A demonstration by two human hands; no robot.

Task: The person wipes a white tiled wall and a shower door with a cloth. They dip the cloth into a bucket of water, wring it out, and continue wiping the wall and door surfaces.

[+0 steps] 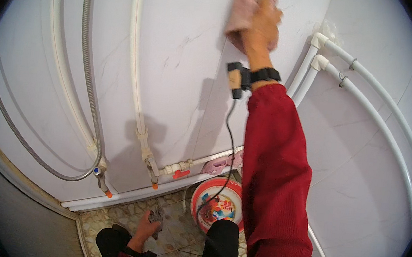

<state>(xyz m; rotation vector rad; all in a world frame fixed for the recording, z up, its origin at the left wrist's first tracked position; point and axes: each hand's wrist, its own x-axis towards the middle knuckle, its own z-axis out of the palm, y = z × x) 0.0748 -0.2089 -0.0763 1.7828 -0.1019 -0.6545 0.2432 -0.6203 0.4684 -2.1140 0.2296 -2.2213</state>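
My right hand [264, 28] is raised at the top of the view, slightly blurred, gripping a pink cloth [238, 16] against the pale marbled wall panel [182, 70]. Part of the cloth is cut off by the upper edge of the picture. Low down, my left hand [144, 228] holds a crumpled greyish rag [156, 218] above the floor, close to my knee. A black wrist strap with a small device [235, 80] sits on my right wrist, and its black cable hangs down across the wall.
White pipes [373, 92] run along the right wall. Left are upright pipes [135, 66], a flexible metal hose [87, 42] and a red-handled valve [180, 173]. A red-rimmed basin [197, 217] stands on the patterned floor [177, 233] near pink slippers [215, 166]. A door [23, 207] borders the lower left.
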